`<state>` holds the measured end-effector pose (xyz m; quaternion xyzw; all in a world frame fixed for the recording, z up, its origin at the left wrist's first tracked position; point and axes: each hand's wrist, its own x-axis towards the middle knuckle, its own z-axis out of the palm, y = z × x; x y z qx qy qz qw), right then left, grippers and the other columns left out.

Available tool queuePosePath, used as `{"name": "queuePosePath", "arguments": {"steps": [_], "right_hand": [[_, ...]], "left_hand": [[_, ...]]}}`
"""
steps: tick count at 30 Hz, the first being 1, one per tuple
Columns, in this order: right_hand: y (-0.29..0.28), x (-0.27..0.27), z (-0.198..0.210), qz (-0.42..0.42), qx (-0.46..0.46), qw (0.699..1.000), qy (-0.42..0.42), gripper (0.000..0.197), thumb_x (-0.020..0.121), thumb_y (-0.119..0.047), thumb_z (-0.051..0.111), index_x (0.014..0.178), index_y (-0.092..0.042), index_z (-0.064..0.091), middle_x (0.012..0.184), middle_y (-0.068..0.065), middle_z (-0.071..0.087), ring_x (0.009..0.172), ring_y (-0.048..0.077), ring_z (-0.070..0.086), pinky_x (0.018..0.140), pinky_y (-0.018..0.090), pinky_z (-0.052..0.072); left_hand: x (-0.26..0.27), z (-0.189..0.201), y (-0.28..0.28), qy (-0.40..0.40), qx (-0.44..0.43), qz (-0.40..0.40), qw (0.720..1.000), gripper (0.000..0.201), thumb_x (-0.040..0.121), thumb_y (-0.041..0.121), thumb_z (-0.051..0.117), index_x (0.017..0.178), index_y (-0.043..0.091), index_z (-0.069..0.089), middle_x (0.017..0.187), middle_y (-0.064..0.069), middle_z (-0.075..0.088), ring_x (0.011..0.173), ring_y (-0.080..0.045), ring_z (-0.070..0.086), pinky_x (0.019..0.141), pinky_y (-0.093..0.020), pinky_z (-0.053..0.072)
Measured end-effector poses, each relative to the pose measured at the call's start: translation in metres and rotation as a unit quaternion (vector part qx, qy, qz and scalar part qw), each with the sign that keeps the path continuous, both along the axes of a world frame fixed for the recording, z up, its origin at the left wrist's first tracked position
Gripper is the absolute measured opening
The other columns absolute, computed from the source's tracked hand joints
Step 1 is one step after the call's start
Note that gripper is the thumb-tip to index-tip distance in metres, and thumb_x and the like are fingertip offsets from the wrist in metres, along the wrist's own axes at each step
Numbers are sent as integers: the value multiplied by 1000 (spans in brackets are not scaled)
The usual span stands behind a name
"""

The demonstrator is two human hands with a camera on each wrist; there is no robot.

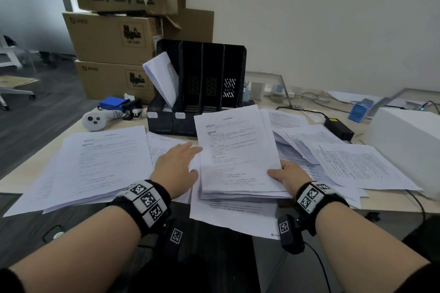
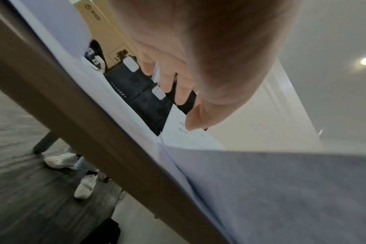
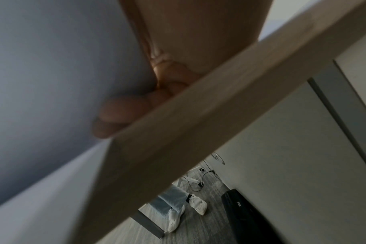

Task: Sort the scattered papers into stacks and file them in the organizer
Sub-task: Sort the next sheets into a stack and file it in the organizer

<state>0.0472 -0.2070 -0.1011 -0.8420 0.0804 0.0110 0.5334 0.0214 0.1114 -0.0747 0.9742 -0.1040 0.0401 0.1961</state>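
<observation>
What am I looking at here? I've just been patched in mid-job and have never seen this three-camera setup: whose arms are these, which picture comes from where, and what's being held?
No machine here: a person works with bare hands, wearing wristbands with printed markers. The large picture comes from a camera on their head, looking down at the desk. The other two come from cameras on each wrist, looking along the hand from below, so they show the desk edge, the floor and the person's shoes.

The right hand grips a thick stack of papers, thumb on top, fingers underneath. The left hand is flat and holds nothing, its fingertips at the stack's left edge.

Loose printed sheets cover the desk. Behind stands a black organizer; only its leftmost slot holds filed papers.
</observation>
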Motion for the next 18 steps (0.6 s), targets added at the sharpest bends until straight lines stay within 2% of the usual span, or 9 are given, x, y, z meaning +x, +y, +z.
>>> {"name": "queuePosePath", "arguments": {"steps": [2, 5, 7, 9, 12, 15, 16, 17, 18], "right_hand": [[1, 2, 0, -4, -10, 1000, -2, 19, 89, -6, 68, 108, -6, 69, 108, 14, 73, 93, 28, 68, 86, 34, 53], [2, 0, 3, -8, -47, 999, -6, 15, 89, -9, 67, 104, -7, 68, 101, 9, 72, 85, 23, 64, 67, 23, 47], [3, 0, 3, -12, -50, 999, -7, 14, 90, -10, 68, 104, -8, 68, 101, 9, 71, 87, 24, 64, 65, 22, 45], [4, 0, 3, -14, -40, 999, -4, 13, 90, -9, 68, 103, -10, 68, 103, 10, 72, 89, 25, 65, 66, 24, 46], [6, -1, 3, -18, -47, 999, -1, 16, 90, -9, 67, 106, -7, 68, 104, 11, 72, 89, 26, 66, 68, 27, 46], [6, -2, 5, -14, -53, 998, -5, 18, 90, -7, 66, 108, -2, 69, 103, 14, 72, 82, 22, 63, 63, 23, 45], [6, -2, 5, -15, -59, 998, -4, 18, 90, -7, 67, 107, -1, 69, 103, 14, 72, 82, 23, 63, 63, 23, 45], [6, -3, 5, -14, -65, 998, -4, 18, 90, -7, 67, 107, -1, 69, 103, 14, 72, 83, 24, 63, 64, 22, 45], [6, -3, 6, -15, -68, 998, -3, 18, 90, -7, 66, 107, -2, 69, 103, 14, 72, 82, 23, 63, 64, 22, 44]], "left_hand": [[0, 0, 13, 51, 68, 74, 994, 71, 95, 39, 51, 159, 39, 19, 171, 4, 10, 157, -25, 8, 125, -53, 12], [-3, 1, 34, 135, 93, 170, 972, 78, 91, 56, 50, 158, 44, 11, 172, 3, -2, 157, -36, 0, 121, -67, 8], [-5, 1, 46, 183, 85, 197, 960, 81, 89, 60, 51, 158, 45, 10, 172, 3, -4, 156, -39, 0, 117, -72, 11], [-6, -1, 56, 200, 74, 199, 957, 82, 88, 55, 52, 158, 45, 11, 172, 3, 0, 156, -39, 4, 117, -69, 19], [-7, -5, 62, 165, 63, 177, 968, 78, 90, 42, 53, 159, 38, 16, 171, -2, 10, 153, -38, 18, 120, -56, 27], [-8, -6, 67, 124, 40, 167, 977, 65, 95, 30, 53, 155, 25, 31, 159, -8, 39, 142, -31, 43, 114, -41, 38], [-8, -6, 69, 103, 41, 170, 979, 50, 98, 30, 50, 147, 21, 44, 150, -9, 51, 133, -29, 51, 108, -38, 41], [-9, -6, 72, 85, 34, 175, 980, 33, 101, 30, 46, 130, 18, 57, 139, -10, 61, 120, -28, 57, 100, -35, 44], [-10, -6, 73, 66, 15, 179, 982, 27, 104, 30, 42, 111, 16, 64, 126, -11, 68, 107, -28, 60, 91, -34, 45]]}}
